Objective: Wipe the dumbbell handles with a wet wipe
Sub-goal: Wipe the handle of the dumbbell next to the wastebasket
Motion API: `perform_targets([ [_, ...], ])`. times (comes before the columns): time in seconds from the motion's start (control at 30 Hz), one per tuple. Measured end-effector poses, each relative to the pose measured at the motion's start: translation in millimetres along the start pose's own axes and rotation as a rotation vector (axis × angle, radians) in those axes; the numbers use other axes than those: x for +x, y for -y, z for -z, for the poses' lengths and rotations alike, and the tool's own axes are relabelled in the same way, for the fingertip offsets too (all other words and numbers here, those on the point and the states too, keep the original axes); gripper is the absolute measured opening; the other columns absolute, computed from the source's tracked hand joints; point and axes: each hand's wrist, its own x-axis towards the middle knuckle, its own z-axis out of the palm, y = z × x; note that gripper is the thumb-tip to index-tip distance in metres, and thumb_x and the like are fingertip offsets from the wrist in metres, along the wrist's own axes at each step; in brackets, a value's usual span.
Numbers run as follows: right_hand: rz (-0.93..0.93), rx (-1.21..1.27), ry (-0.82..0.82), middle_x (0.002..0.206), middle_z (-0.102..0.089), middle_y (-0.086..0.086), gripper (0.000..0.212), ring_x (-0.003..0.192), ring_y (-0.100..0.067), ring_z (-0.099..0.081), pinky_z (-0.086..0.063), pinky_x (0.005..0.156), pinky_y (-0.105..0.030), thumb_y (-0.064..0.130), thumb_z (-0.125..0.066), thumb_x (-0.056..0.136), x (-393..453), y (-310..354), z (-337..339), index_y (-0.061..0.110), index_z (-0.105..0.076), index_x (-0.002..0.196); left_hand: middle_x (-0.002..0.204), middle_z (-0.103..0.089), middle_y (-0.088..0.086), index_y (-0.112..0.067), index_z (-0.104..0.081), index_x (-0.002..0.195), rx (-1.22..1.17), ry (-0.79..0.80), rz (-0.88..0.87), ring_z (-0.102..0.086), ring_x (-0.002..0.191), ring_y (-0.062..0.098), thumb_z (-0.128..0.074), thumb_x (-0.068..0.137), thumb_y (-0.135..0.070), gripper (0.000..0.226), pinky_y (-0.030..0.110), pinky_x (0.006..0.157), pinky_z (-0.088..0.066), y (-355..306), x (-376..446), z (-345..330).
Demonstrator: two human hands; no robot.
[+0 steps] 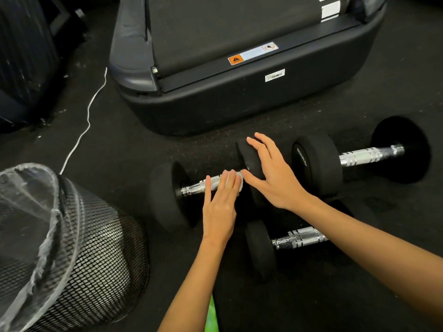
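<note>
My left hand [219,207] presses the wet wipe [239,182] flat on the handle [199,185]; right hand [271,173], released, steadies the weight at 3 o'clock. Next, I think: rub along it.

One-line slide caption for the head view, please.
Left hand presses a wet wipe along a dumbbell handle while right hand steadies its weight head.

The scene is dim, with dark floor [107,144] and black equipment swallowing detail. Light from above glints off the chrome dumbbell handle [369,155] beside the treadmill base [239,101], giving sharp highlights. The plastic liner [31,212] on the mesh bin shows soft glare. Wide-angle bending curves the edges; focus is fairly sharp throughout.
</note>
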Motion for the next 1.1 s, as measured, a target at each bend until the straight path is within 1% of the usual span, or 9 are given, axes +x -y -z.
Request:
perform_targets([
  [0.17,-0.006,0.056,0.020,0.161,-0.015,0.000,0.071,0.149,-0.016,-0.017,-0.031,0.118,-0.037,0.043,-0.056,0.094,3,1,-2,0.015,-0.027,0.153,0.140,-0.055,0.013,-0.001,-0.051,0.137,0.037,0.032,0.007,-0.052,0.130,0.027,-0.064,0.078,0.011,0.061,0.052,0.119,-0.018,-3,18,-3],
  [0.27,-0.006,0.053,0.015,0.161,-0.015,0.000,0.070,0.150,-0.016,-0.017,-0.031,0.118,-0.039,0.041,-0.057,0.095,3,-2,-2,0.015,-0.027,0.153,0.138,-0.055,0.017,0.003,-0.050,0.137,0.056,0.054,0.003,-0.053,0.128,0.029,-0.067,0.078,0.009,0.061,0.051,0.118,-0.023,-8,22,-8],
  [0.4,0.001,0.042,0.018,0.161,-0.014,0.001,0.072,0.150,-0.014,-0.014,-0.025,0.119,-0.032,0.042,-0.057,0.094,2,-2,-3,0.015,-0.026,0.153,0.148,-0.045,0.015,-0.001,-0.043,0.143,0.129,0.050,-0.084,-0.042,0.138,0.029,-0.045,0.087,0.008,0.057,0.052,0.118,-0.020,-3,5,-3],
  [0.5,-0.006,0.040,0.022,0.162,-0.013,0.002,0.072,0.150,-0.014,-0.013,-0.021,0.116,-0.026,0.040,-0.059,0.094,1,-2,-3,0.016,-0.025,0.154,0.149,-0.045,0.011,-0.005,-0.047,0.142,0.183,0.062,-0.065,-0.041,0.139,0.026,-0.037,0.090,0.002,0.053,0.057,0.116,-0.019,-4,0,-1],
  [0.67,-0.019,0.034,0.013,0.162,-0.013,0.001,0.071,0.150,-0.015,-0.015,-0.026,0.117,-0.030,0.043,-0.057,0.095,5,-1,-3,0.016,-0.026,0.154,0.139,-0.055,0.015,-0.001,-0.051,0.136,0.202,0.066,0.011,-0.051,0.132,0.028,-0.055,0.085,0.001,0.051,0.059,0.117,-0.019,-15,18,-7],
  [0.77,-0.006,0.010,0.007,0.162,-0.014,-0.001,0.071,0.150,-0.016,-0.015,-0.027,0.118,-0.031,0.042,-0.055,0.095,2,0,-3,0.015,-0.026,0.154,0.122,-0.066,0.013,0.000,-0.059,0.127,0.207,0.089,0.058,-0.061,0.119,0.025,-0.067,0.078,-0.002,0.050,0.059,0.116,-0.020,-16,37,-3],
  [0.87,0.003,-0.029,0.020,0.162,-0.012,0.000,0.072,0.151,-0.016,-0.013,-0.028,0.118,-0.033,0.040,-0.056,0.095,0,-2,-3,0.016,-0.024,0.154,0.109,-0.070,0.006,-0.004,-0.064,0.119,0.154,0.068,0.111,-0.065,0.109,0.021,-0.068,0.076,-0.003,0.043,0.059,0.117,-0.017,-16,44,-3],
  [1.0,0.016,-0.032,0.020,0.162,-0.013,0.000,0.071,0.150,-0.015,-0.015,-0.027,0.116,-0.028,0.040,-0.056,0.094,0,-1,-1,0.016,-0.025,0.154,0.132,-0.062,0.010,-0.002,-0.054,0.133,0.054,0.037,0.093,-0.054,0.128,0.025,-0.045,0.085,-0.001,0.049,0.057,0.119,-0.012,-11,26,-7],
  [1.1,0.015,-0.032,0.002,0.162,-0.015,-0.001,0.070,0.150,-0.015,-0.015,-0.024,0.114,-0.024,0.041,-0.056,0.095,0,0,-1,0.015,-0.027,0.153,0.129,-0.064,0.012,0.000,-0.060,0.127,0.038,-0.024,-0.047,-0.058,0.124,0.026,-0.044,0.086,0.001,0.045,0.052,0.121,-0.008,0,23,-4],
])
